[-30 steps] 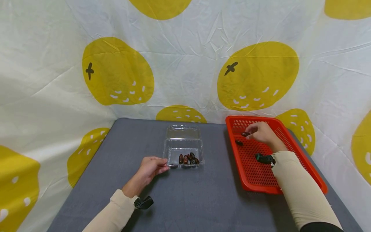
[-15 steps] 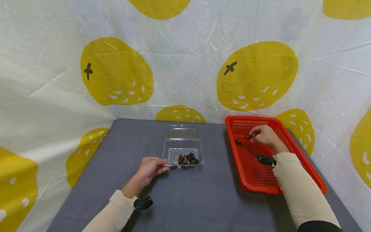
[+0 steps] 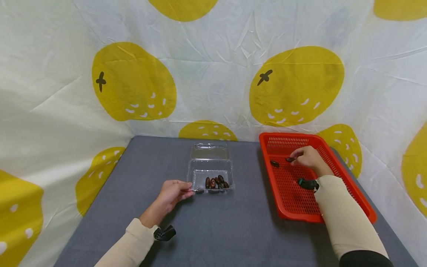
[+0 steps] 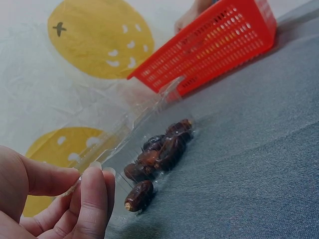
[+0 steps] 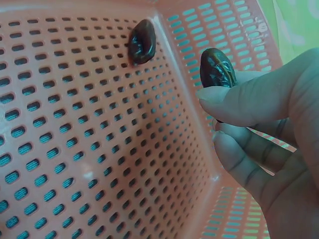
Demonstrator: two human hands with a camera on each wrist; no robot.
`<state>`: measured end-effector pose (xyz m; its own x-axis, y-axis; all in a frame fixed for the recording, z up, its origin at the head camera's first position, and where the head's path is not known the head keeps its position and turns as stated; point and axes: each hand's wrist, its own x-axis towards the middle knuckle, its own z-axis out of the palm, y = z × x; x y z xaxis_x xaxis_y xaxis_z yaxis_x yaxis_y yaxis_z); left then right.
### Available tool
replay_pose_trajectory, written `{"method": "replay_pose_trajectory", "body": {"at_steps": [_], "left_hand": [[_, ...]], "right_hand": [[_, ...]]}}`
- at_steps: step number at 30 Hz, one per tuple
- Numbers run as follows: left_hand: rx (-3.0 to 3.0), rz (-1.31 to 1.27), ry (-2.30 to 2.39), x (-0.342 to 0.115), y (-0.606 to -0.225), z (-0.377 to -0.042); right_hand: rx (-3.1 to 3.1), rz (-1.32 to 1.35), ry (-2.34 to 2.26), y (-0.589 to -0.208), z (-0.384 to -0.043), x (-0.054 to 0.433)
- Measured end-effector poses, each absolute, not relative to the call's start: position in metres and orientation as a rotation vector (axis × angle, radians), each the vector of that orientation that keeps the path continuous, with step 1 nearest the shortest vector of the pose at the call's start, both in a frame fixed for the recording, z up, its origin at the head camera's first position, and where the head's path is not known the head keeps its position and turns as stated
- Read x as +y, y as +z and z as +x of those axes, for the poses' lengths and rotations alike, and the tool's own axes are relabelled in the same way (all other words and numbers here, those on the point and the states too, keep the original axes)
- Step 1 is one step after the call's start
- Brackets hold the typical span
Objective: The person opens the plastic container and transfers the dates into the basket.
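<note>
My left hand [image 3: 172, 194] pinches the front left corner of a clear plastic clamshell box [image 3: 200, 174], whose lid [image 3: 210, 152] stands raised at the back. Several dark brown dates [image 4: 172, 152] lie in the box, mostly to its front and right. My right hand [image 3: 307, 158] is inside a red plastic basket [image 3: 283, 214] and pinches one date [image 5: 215, 67] between thumb and fingers, above the basket floor. Another date [image 5: 142, 42] lies on that floor, near the basket's left wall in the head view.
A grey cloth-covered table [image 3: 227, 237] carries both containers, with a gap between box and basket. A white curtain [image 3: 213, 89] printed with yellow fruit shapes hangs behind and on both sides. Each wrist wears a dark band [image 3: 164, 233].
My right hand, with the date pinched in it, has shifted a little right and nearer within the basket. The left hand stays at the box corner.
</note>
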<state>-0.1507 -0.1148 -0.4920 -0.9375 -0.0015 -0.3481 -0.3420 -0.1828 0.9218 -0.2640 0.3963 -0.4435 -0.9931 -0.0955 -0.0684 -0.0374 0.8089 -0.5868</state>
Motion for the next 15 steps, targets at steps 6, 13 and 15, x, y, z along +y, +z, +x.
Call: {"method": "replay_pose_trajectory", "body": {"at_steps": [6, 13, 15], "left_hand": [[1.85, -0.405, 2.209, -0.1145, -0.4919, -0.1506], [1.851, -0.399, 2.228, -0.1147, -0.4925, -0.1512], [1.849, -0.396, 2.229, -0.1144, -0.4931, -0.1517]], "right_hand": [[2.875, -0.091, -0.951, -0.4504, -0.2607, 0.4], [2.871, -0.121, -0.96, -0.4527, -0.2626, 0.3986], [2.857, -0.127, -0.957, -0.454, -0.2641, 0.3991]]}}
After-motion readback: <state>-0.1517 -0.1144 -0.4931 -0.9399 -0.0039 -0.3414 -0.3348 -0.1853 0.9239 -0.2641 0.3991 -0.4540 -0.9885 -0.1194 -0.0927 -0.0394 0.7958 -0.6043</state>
